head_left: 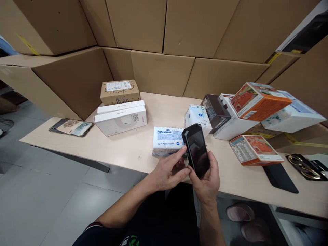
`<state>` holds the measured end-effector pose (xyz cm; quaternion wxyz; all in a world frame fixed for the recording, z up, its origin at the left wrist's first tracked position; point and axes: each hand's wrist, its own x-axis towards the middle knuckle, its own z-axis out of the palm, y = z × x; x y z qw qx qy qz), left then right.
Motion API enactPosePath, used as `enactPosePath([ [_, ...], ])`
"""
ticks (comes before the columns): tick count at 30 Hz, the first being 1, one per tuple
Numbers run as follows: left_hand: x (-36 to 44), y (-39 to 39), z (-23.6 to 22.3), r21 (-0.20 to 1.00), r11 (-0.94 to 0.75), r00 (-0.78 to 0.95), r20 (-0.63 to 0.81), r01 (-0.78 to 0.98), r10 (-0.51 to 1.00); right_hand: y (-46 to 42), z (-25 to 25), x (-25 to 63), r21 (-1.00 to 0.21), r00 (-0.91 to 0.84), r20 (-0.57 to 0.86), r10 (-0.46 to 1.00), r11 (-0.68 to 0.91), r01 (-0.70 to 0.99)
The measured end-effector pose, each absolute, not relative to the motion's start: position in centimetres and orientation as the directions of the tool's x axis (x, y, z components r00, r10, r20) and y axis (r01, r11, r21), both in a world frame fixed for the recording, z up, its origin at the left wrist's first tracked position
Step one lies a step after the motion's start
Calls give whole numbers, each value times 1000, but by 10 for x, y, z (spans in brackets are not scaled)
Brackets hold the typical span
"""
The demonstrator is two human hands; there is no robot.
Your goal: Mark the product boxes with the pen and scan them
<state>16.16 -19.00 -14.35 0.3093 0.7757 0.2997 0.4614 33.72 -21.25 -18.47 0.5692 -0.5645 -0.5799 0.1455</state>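
In my right hand (208, 179) is a thick black smartphone (196, 148), tilted, its dark screen facing up towards me. My right thumb lies along its lower left and the fingers wrap the right side. My left hand (171, 172) is beside the phone with index finger and thumb stretched apart; the index tip is at the phone's left edge, and the other fingers are partly hidden. Just behind the hands lies a white and blue Manhua tissue pack (167, 140), partly covered by the phone. Another tissue pack (197, 118) stands behind the phone.
On the left of the table (128, 155) are white power bank boxes (123, 121), a brown carton (120, 92) and banknotes (74, 127). Orange boxes (256, 150), a dark box (215, 111), a black flat item (280, 178) and gold-coloured scissors (303, 167) are on the right. Cardboard walls (164, 73) stand behind.
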Motion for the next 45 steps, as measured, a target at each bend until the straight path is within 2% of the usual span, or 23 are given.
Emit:
enactPosePath([
  [9, 162, -192, -143, 764, -621, 405, 519, 177, 753, -213, -186, 339, -794, 281, 512, 811, 322, 516],
  [13, 164, -192, -143, 708, -682, 386, 586, 183, 712, -213, -185, 338, -805, 287, 502, 815, 320, 499],
  [15, 165, -192, -143, 602, -765, 326, 693, 228, 643, -214, -184, 336, -820, 297, 494, 817, 324, 472],
  [17, 164, -192, -141, 399, -852, 276, 824, 340, 496, -215, -182, 338, -830, 317, 491, 812, 325, 454],
  [19, 162, -192, -135, 183, -861, 283, 895, 474, 346, -219, -180, 343, -822, 358, 506, 784, 313, 476],
  [21, 160, -192, -125, 65, -813, 316, 901, 579, 297, -224, -175, 354, -785, 413, 543, 731, 267, 559],
  [25, 161, -188, -102, 14, -664, 364, 828, 747, 427, -239, -165, 389, -613, 444, 624, 642, 50, 789],
  [29, 174, -177, -96, -34, -600, 454, 688, 799, 566, -253, -159, 422, -474, 385, 611, 692, -70, 878],
  [33, 186, -169, -105, -47, -584, 497, 584, 810, 642, -255, -159, 440, -450, 362, 525, 770, -110, 886],
  [38, 172, -179, -109, -70, -522, 476, 529, 850, 703, -249, -159, 446, -426, 356, 468, 809, -147, 893],
  [41, 147, -192, -109, -85, -440, 417, 517, 894, 748, -244, -160, 447, -411, 343, 470, 813, -142, 900],
  [45, 108, -199, -112, -91, -235, 245, 561, 968, 791, -239, -163, 446, -387, 336, 488, 806, -145, 910],
])
